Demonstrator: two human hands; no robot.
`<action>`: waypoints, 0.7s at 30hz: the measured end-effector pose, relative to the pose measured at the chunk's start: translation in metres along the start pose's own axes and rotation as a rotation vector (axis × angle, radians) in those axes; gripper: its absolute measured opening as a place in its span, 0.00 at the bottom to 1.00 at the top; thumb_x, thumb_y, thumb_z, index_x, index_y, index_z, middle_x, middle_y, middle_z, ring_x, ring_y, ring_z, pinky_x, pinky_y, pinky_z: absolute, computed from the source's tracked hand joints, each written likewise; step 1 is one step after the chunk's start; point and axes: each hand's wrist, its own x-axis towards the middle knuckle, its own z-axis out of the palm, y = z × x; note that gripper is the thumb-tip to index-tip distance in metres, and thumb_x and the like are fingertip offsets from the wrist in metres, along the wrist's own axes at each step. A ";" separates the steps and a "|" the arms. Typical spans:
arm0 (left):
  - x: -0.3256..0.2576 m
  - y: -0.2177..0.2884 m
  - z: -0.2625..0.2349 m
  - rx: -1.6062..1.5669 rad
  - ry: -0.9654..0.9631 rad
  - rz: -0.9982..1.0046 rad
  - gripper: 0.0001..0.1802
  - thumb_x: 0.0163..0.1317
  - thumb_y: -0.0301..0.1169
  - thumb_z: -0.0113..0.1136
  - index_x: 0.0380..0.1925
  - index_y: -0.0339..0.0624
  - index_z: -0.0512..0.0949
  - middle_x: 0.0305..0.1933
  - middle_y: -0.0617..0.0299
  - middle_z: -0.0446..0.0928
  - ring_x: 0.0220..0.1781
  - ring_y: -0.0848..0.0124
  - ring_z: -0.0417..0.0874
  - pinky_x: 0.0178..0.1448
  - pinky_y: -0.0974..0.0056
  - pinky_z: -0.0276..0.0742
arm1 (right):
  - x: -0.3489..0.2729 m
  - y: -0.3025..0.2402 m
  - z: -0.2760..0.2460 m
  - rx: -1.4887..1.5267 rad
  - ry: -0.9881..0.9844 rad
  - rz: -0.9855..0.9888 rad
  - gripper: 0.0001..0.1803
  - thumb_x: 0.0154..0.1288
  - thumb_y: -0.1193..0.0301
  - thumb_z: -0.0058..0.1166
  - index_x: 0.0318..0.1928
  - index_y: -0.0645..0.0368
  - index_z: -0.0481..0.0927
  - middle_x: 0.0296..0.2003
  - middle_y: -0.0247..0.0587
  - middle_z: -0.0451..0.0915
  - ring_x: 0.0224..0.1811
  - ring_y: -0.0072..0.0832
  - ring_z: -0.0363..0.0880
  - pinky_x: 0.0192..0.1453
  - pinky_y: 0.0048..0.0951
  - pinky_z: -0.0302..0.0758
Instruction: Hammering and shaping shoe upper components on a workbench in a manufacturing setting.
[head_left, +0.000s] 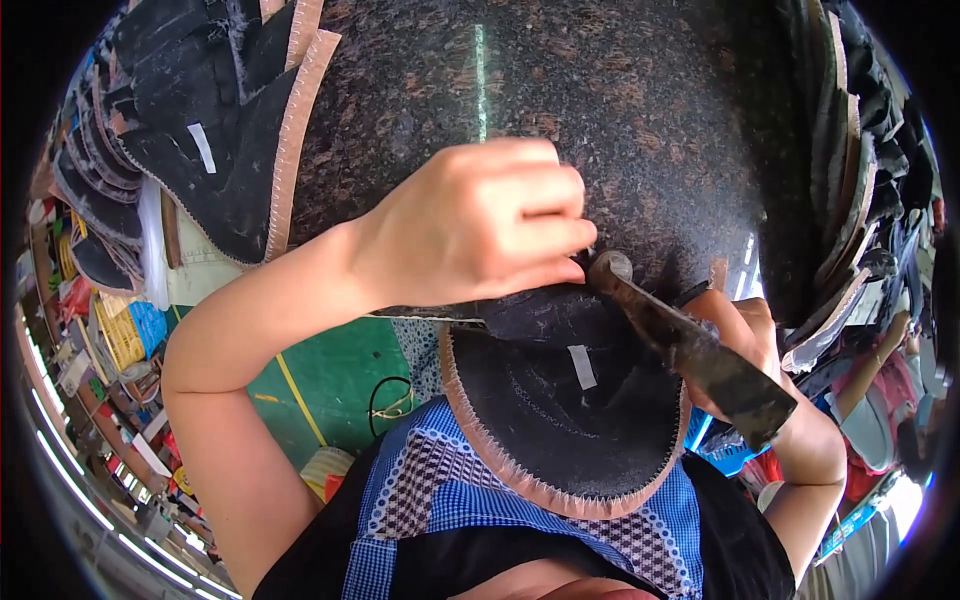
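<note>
A black shoe upper (530, 400) with a tan, zigzag-stitched rim and a small white tag lies at the near edge of the dark stone slab (640, 120) and hangs over toward my lap. My left hand (490, 225) is closed, thumb and fingers pinching at the upper's far edge; the fingertips partly hide what is between them. In my right hand (730, 335) is a hammer (690, 350) with a round face and a wide, flat, worn end. Its round face is close to my left fingertips. The hammer's handle is hidden.
More black uppers with tan edges are piled at the left (200, 130), and another stack (845, 200) stands along the slab's right side. Below the slab's left edge is a green surface (330, 375) with a yellow line. Another person's arm (880, 360) shows at far right.
</note>
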 end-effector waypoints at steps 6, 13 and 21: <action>-0.005 0.005 0.006 -0.103 0.000 -0.064 0.12 0.42 0.23 0.76 0.29 0.36 0.84 0.29 0.62 0.77 0.33 0.64 0.79 0.33 0.63 0.76 | -0.007 0.017 -0.001 0.300 0.166 0.021 0.13 0.67 0.71 0.59 0.49 0.63 0.79 0.39 0.45 0.79 0.37 0.39 0.79 0.41 0.34 0.70; -0.012 0.016 0.014 0.086 0.068 -0.017 0.13 0.41 0.23 0.75 0.29 0.35 0.84 0.30 0.60 0.77 0.33 0.63 0.80 0.31 0.63 0.78 | 0.019 0.008 -0.014 -0.006 0.092 -0.123 0.15 0.59 0.63 0.62 0.38 0.62 0.79 0.22 0.39 0.76 0.19 0.41 0.77 0.27 0.35 0.73; -0.009 0.015 0.010 -0.055 0.080 -0.145 0.13 0.42 0.23 0.77 0.29 0.36 0.84 0.31 0.61 0.78 0.35 0.64 0.81 0.35 0.63 0.78 | 0.005 0.012 -0.004 0.137 0.063 0.029 0.13 0.66 0.63 0.58 0.42 0.60 0.79 0.29 0.39 0.77 0.26 0.38 0.77 0.32 0.38 0.68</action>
